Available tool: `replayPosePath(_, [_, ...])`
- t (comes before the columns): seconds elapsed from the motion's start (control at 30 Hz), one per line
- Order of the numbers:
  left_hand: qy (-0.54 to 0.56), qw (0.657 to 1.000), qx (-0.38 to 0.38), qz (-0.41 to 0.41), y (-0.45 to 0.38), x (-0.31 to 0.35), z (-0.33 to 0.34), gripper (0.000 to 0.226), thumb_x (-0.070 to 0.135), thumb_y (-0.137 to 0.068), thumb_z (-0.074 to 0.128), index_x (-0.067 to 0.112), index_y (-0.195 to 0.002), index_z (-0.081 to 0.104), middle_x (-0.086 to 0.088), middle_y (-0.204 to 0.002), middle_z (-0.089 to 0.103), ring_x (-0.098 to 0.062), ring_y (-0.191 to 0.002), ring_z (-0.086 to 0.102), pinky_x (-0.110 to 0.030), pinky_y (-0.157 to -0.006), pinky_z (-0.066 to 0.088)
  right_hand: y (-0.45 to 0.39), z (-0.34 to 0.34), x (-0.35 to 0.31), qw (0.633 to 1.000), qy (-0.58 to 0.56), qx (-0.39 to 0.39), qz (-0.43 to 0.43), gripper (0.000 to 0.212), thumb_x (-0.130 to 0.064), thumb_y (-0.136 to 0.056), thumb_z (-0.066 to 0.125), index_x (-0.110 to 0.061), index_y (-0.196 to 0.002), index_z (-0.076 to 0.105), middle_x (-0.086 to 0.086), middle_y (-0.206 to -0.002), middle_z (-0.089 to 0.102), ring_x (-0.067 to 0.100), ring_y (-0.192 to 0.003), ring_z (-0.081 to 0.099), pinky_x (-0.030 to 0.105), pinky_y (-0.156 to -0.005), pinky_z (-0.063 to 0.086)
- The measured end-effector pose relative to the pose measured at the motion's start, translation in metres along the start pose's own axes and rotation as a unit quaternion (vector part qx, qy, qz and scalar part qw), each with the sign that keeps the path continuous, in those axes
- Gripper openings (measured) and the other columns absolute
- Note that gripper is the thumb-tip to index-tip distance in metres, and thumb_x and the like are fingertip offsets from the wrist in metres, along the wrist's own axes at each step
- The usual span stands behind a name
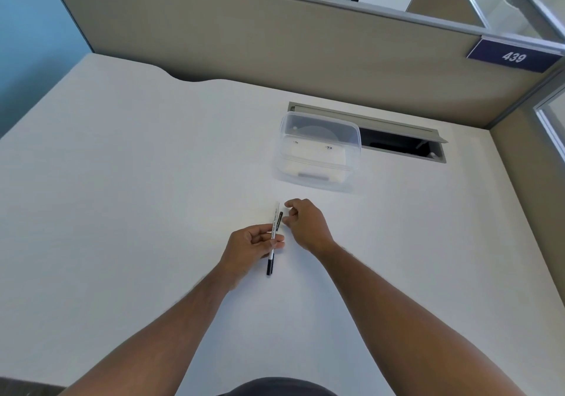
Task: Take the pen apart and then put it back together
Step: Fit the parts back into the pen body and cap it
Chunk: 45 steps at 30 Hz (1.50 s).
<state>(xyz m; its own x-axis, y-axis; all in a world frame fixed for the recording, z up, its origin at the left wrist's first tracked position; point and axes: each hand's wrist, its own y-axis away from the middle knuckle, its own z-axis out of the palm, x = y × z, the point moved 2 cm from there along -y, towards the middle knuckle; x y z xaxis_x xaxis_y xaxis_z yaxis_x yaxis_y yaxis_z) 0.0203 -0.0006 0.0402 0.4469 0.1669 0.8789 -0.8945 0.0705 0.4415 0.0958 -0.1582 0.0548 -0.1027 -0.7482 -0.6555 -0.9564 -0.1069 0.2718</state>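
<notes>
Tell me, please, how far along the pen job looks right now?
Apparently begun: the left hand grips the white pen barrel, while a small black piece sits by the right hand fingertips. Whether it is coming off or going on I cannot tell. Reassembly is unfinished.

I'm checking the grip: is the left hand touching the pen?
Touching. The head view shows the left hand with thumb and fingers closed around the pen at mid-barrel, holding it above the desk.
</notes>
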Motion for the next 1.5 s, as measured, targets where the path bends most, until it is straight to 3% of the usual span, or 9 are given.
replayPosePath(0.23, [0.013, 1.0, 0.006, 0.006, 0.0, -0.002, -0.005, 0.03, 0.003, -0.09, 0.073, 0.01, -0.119, 0.072, -0.012, -0.107, 0.08, -0.023, -0.103, 0.076, -0.033, -0.089, 0.06, 0.0, 0.013, -0.015, 0.997, 0.079, -0.013, -0.021, 0.021, -0.015, -0.086, 0.07, -0.012, -0.105, 0.061, 0.003, -0.107, 0.053, 0.024, -0.083, 0.059, 0.034, -0.074, 0.049])
replayPosePath(0.47, [0.008, 1.0, -0.004, 0.001, -0.005, -0.003, 0.002, 0.033, 0.004, -0.089, 0.075, 0.005, -0.122, 0.067, -0.012, -0.106, 0.08, -0.026, -0.101, 0.077, -0.037, -0.092, 0.061, 0.007, -0.001, -0.003, 0.98, 0.2, 0.003, -0.015, 0.024, 0.007, -0.084, 0.047, -0.004, -0.104, 0.055, 0.015, -0.102, 0.055, 0.033, -0.082, 0.055, 0.037, -0.07, 0.046])
replayPosePath(0.53, [0.003, 1.0, -0.012, -0.005, -0.006, -0.003, 0.004, 0.034, 0.002, -0.089, 0.074, 0.004, -0.123, 0.067, -0.013, -0.106, 0.08, -0.028, -0.1, 0.078, -0.035, -0.09, 0.061, 0.005, -0.009, 0.009, 0.989, 0.145, 0.021, 0.024, 0.029, 0.005, -0.084, 0.046, -0.008, -0.105, 0.061, 0.012, -0.103, 0.062, 0.033, -0.09, 0.06, 0.035, -0.077, 0.048])
replayPosePath(0.6, [-0.005, 1.0, -0.021, -0.007, -0.006, -0.003, 0.009, 0.035, 0.0, -0.089, 0.073, 0.003, -0.123, 0.067, -0.014, -0.107, 0.08, -0.029, -0.099, 0.078, -0.034, -0.088, 0.062, 0.001, -0.02, 0.018, 0.994, -0.011, 0.049, 0.092, 0.028, 0.001, -0.087, 0.049, -0.011, -0.103, 0.068, 0.009, -0.098, 0.07, 0.028, -0.09, 0.065, 0.032, -0.077, 0.051])
replayPosePath(0.7, [-0.018, 0.999, -0.038, -0.008, -0.006, -0.005, 0.015, 0.036, -0.002, -0.09, 0.071, 0.002, -0.126, 0.066, -0.014, -0.108, 0.079, -0.028, -0.098, 0.078, -0.03, -0.084, 0.062, -0.003, -0.04, 0.017, 0.95, -0.261, 0.081, 0.148, 0.022, 0.006, -0.092, 0.054, -0.003, -0.107, 0.067, 0.01, -0.088, 0.069, 0.023, -0.081, 0.071, 0.034, -0.077, 0.059])
replayPosePath(0.8, [-0.034, 0.998, -0.05, -0.009, -0.006, -0.005, 0.019, 0.036, -0.002, -0.091, 0.07, 0.004, -0.126, 0.066, -0.013, -0.107, 0.08, -0.026, -0.098, 0.078, -0.027, -0.08, 0.061, 0.001, -0.057, 0.005, 0.908, -0.385, 0.076, 0.147, 0.017, 0.005, -0.097, 0.056, 0.0, -0.113, 0.062, 0.015, -0.095, 0.07, 0.021, -0.082, 0.074, 0.03, -0.08, 0.061])
replayPosePath(0.93, [-0.051, 0.997, -0.061, -0.009, -0.005, -0.003, 0.019, 0.037, -0.002, -0.091, 0.069, 0.005, -0.127, 0.066, -0.012, -0.107, 0.08, -0.026, -0.098, 0.078, -0.027, -0.081, 0.061, 0.001, -0.059, -0.003, 0.901, -0.407, 0.064, 0.139, 0.019, 0.003, -0.098, 0.053, -0.001, -0.117, 0.057, 0.019, -0.104, 0.076, 0.021, -0.082, 0.075, 0.038, -0.086, 0.06])
replayPosePath(1.17, [-0.06, 0.996, -0.063, -0.01, -0.004, -0.002, 0.02, 0.036, -0.003, -0.091, 0.069, 0.004, -0.127, 0.066, -0.013, -0.107, 0.08, -0.027, -0.097, 0.078, -0.027, -0.079, 0.061, 0.003, -0.052, -0.006, 0.911, -0.388, 0.031, 0.136, 0.02, 0.002, -0.098, 0.054, 0.0, -0.118, 0.058, 0.017, -0.101, 0.078, 0.03, -0.093, 0.077, 0.042, -0.088, 0.061])
replayPosePath(1.5, [-0.062, 0.996, -0.068, -0.009, -0.004, -0.003, 0.021, 0.038, -0.004, -0.091, 0.069, 0.003, -0.128, 0.064, -0.014, -0.107, 0.08, -0.027, -0.097, 0.078, -0.028, -0.08, 0.062, 0.0, -0.048, -0.001, 0.936, -0.331, 0.021, 0.114, 0.021, 0.0, -0.095, 0.056, -0.006, -0.113, 0.064, 0.016, -0.092, 0.078, 0.02, -0.08, 0.073, 0.037, -0.084, 0.061])
